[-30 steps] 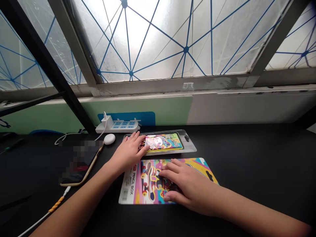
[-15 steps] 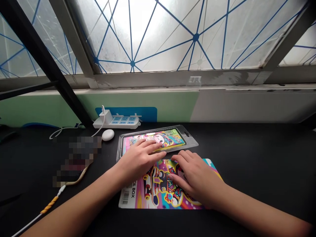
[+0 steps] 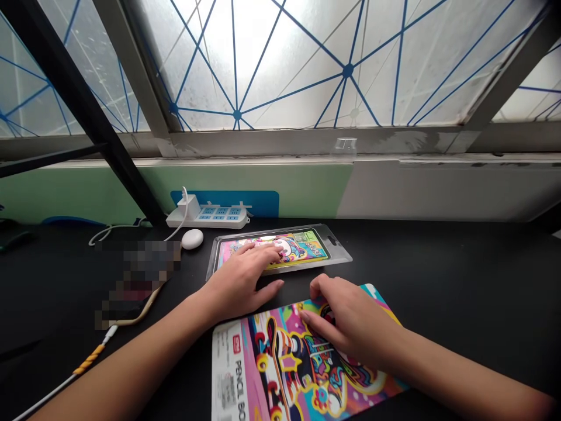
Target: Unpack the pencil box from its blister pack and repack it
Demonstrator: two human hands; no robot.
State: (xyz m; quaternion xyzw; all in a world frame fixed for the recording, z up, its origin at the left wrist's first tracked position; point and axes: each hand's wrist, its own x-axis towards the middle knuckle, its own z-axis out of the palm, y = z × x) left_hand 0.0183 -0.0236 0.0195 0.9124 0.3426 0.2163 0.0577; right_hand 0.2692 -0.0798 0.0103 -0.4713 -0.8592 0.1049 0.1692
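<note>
My left hand (image 3: 248,275) is open, its fingers spread over a brightly printed pencil box (image 3: 298,248) in a clear plastic blister shell (image 3: 337,251). Its thumb points right, apart from the card below. With my right hand (image 3: 350,318) I grip the far edge of a colourful printed card (image 3: 289,374), thumb on top and fingers curled at the edge, their tips hidden. The card reads "PENCIL BOX" beside a barcode and shows a skateboard figure. It sits at a slant, and its near edge runs out of view at the bottom.
A white power strip (image 3: 223,217) with a plugged-in adapter lies against the wall. Beside it are a round white object (image 3: 191,238) and a blurred-out device (image 3: 140,286) with a cable (image 3: 90,358). A black slanted post (image 3: 118,164) stands at left on the black table (image 3: 473,304).
The card has swung at its left side towards me and looks larger. My left thumb has come away from it, while my right hand stays near the same spot, fingers more curled.
</note>
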